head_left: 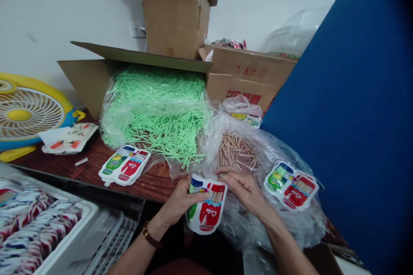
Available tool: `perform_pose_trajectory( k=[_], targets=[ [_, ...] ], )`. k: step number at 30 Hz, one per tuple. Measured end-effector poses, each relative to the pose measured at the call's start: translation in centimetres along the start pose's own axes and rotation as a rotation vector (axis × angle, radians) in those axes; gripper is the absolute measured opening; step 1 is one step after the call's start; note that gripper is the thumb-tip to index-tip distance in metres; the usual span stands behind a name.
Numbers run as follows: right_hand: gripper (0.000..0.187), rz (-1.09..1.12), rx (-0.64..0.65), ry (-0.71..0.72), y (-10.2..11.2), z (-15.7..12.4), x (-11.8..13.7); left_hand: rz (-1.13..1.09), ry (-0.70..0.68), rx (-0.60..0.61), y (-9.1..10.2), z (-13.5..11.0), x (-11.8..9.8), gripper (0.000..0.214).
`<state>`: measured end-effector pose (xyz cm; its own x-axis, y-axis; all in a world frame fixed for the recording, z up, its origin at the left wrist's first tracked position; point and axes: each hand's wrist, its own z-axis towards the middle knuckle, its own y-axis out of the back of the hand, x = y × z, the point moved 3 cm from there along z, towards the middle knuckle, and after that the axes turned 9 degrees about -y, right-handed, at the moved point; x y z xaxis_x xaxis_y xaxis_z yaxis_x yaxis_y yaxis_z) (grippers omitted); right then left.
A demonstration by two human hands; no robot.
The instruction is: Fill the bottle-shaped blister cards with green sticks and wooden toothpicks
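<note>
My left hand [183, 202] grips a double-bottle-shaped packet [208, 212], printed green on one side and red with "Cola" on the other. Tan sticks show through the red side's clear window, and my thumb lies across the front. Beside the packet's upper right corner is my right hand [240, 187], its fingers bent together; anything between the fingertips is hidden. Just beyond it, thin brown sticks [237, 150] lie in an open clear plastic bag [277, 146]. Similar packets rest at the left [125, 165] and on the plastic at the right [292, 184].
Pale green sticks [161, 90] spill from a bagged, open carton [87, 73]. Cardboard boxes [174, 19] stand behind. A yellow fan [29, 111] and a tissue pack [71, 137] are at left. Below is a white bin [84, 219] of packets; a blue panel [348, 107] borders the right.
</note>
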<state>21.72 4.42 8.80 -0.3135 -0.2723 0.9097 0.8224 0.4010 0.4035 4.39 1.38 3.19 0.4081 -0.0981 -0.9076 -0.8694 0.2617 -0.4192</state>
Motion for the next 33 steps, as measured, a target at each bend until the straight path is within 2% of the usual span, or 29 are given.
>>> perform_pose_trajectory(
  k=[5, 6, 9, 11, 14, 16, 19, 24, 27, 33],
  targets=[
    [0.028, -0.086, 0.157, -0.009, 0.4, 0.4, 0.6, 0.029, 0.0, 0.008, 0.1, 0.0, 0.0, 0.014],
    [0.027, -0.065, 0.128, -0.014, 0.5, 0.4, 0.5, 0.027, 0.005, -0.008, 0.2, 0.0, 0.1, 0.014],
    [0.019, 0.118, -0.104, -0.093, 0.9, 0.1, -0.9, 0.022, -0.007, -0.059, 0.6, 0.0, 0.2, 0.015],
    [0.015, 0.336, -0.126, -0.194, -0.2, -0.3, -2.3, 0.018, -0.025, -0.071, 0.7, 0.1, 0.1, 0.018],
    [0.032, 0.621, 0.055, -0.292, -3.5, -1.0, -3.8, 0.028, -0.029, -0.102, 0.8, 0.2, -0.2, 0.018],
    [0.037, 0.738, 0.039, -0.33, -5.0, -1.4, -4.3, 0.024, -0.03, -0.143, 1.0, 0.2, -0.3, 0.02],
    [0.037, 0.837, -0.051, -0.373, -5.7, -1.6, -4.4, -0.006, -0.03, -0.167, 1.1, 0.1, -0.5, 0.027],
    [0.033, 0.82, -0.152, -0.374, -5.0, -1.2, -4.4, -0.004, -0.053, -0.223, 1.1, 0.2, -0.7, 0.026],
    [0.034, 0.802, -0.151, -0.352, -4.9, -1.2, -4.4, 0.007, -0.068, -0.244, 1.0, 0.3, -0.9, 0.027],
    [0.031, 0.718, -0.13, -0.303, -4.6, -1.4, -3.7, 0.035, -0.014, -0.156, 0.5, 0.3, -1.4, 0.027]
  ],
)
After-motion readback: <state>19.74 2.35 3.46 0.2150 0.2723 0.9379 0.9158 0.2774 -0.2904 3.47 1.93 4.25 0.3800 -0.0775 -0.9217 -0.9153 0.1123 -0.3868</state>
